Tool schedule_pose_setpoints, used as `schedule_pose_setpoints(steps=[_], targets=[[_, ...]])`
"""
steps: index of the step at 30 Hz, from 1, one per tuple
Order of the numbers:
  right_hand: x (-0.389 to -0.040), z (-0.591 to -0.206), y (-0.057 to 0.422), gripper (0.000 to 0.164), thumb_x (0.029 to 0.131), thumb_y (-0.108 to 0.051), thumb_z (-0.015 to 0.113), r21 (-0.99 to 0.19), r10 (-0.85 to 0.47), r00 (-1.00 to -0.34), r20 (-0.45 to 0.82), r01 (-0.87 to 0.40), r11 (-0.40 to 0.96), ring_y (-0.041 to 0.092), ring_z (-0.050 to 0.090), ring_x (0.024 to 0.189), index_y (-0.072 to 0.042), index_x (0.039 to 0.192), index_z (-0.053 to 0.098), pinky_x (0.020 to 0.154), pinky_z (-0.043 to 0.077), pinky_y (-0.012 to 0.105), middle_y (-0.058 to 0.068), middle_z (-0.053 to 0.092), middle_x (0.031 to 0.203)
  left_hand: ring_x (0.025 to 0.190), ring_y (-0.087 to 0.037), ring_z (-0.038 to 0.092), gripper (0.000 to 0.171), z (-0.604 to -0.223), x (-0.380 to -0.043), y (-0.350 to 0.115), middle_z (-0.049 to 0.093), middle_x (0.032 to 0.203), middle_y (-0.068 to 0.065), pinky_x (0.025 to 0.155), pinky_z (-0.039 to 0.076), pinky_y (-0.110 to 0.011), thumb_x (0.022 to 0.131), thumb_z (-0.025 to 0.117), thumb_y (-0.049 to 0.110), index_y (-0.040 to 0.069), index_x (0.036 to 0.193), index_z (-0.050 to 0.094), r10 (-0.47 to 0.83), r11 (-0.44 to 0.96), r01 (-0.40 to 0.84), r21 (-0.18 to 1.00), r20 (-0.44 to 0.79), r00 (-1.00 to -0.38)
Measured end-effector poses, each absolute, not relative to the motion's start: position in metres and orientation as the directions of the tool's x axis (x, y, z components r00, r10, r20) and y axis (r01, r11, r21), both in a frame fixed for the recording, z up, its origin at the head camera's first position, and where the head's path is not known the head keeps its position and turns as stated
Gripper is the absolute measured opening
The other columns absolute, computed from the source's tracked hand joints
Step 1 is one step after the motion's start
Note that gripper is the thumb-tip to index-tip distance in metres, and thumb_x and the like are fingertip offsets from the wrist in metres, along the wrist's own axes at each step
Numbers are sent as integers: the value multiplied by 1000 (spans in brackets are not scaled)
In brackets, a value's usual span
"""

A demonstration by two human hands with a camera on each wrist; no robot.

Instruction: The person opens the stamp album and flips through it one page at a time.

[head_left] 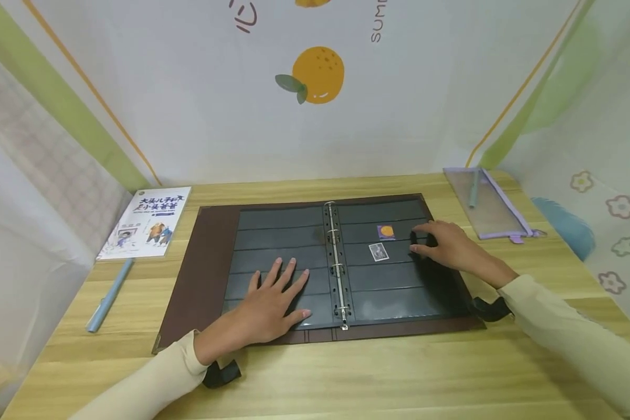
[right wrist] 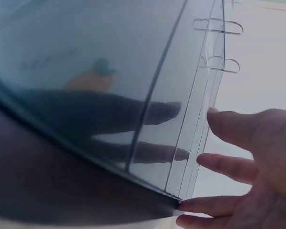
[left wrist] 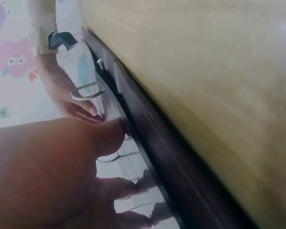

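Observation:
An open ring-binder album with a dark brown cover lies on the table. Its black pages have rows of clear pockets, joined by metal rings. My left hand rests on the left page with its fingers spread. Over the right page, near its outer edge, is my right hand, thumb and forefinger apart and nothing seen between them. Its fingers reflect in the glossy page. Left of that hand, an orange-and-purple stamp and a small grey stamp lie on the right page.
A white picture booklet lies at the back left, with a blue-grey pen below it. At the back right is a mesh pouch with purple edging and a similar pen. Printed curtains enclose the wooden table.

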State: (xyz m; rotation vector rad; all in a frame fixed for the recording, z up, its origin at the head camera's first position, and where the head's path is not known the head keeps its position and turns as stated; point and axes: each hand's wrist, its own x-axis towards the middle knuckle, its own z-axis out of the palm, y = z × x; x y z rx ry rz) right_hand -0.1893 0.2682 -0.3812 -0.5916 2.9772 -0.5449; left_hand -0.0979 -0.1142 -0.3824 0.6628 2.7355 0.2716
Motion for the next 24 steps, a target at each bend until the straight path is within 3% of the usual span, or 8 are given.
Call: schedule_pose_setpoints(steps=[10,13,16,17,20,21,24], targets=[[-193,-373,272,53,97,-28,69,-542,-167,-985,34,-158,826,51,52,128,3,138,57,99,45,64,33,55,140,158,-40,4,73,-386,-100,-116,7,171,-12,118,12,-74,103,49,53,22,163,22,486,867,426,258,-248,-838],[-196,-371,275,60,96,-23,70,-626,-122,-992,30,-114,772,50,53,127,4,145,49,96,49,59,33,56,136,158,-40,4,73,-386,-100,-116,8,171,-12,118,13,-74,103,49,53,22,163,22,485,869,429,247,-247,-839],[-204,-368,280,67,98,-20,68,-724,-120,-992,-44,-51,688,40,57,119,5,152,38,90,52,42,29,53,129,158,-40,5,73,-386,-100,-116,9,171,-13,118,14,-74,103,49,53,21,163,22,480,872,429,234,-247,-841],[-206,-367,281,67,99,-20,66,-754,-125,-989,-79,-23,656,37,56,118,6,153,35,88,52,34,28,50,131,158,-40,5,73,-386,-100,-116,9,171,-13,117,14,-74,103,49,53,21,163,22,480,873,430,231,-248,-842],[-213,-367,286,68,105,-20,56,-832,-173,-966,-191,66,551,35,46,131,8,157,23,100,48,36,32,37,148,158,-41,6,73,-386,-99,-116,10,171,-13,117,15,-74,103,49,53,21,163,22,480,873,432,225,-245,-842],[-214,-367,287,69,106,-20,53,-854,-192,-957,-218,91,512,29,46,129,8,158,18,97,49,31,32,32,154,158,-41,7,73,-387,-99,-117,10,171,-13,117,15,-74,103,48,53,21,163,22,481,873,433,225,-243,-842],[-214,-370,293,72,109,-20,44,-935,-281,-922,-268,179,306,13,46,132,2,161,-2,103,48,27,24,3,168,158,-41,7,73,-387,-98,-117,10,171,-13,117,16,-73,103,48,53,21,163,23,481,872,434,224,-238,-844]])
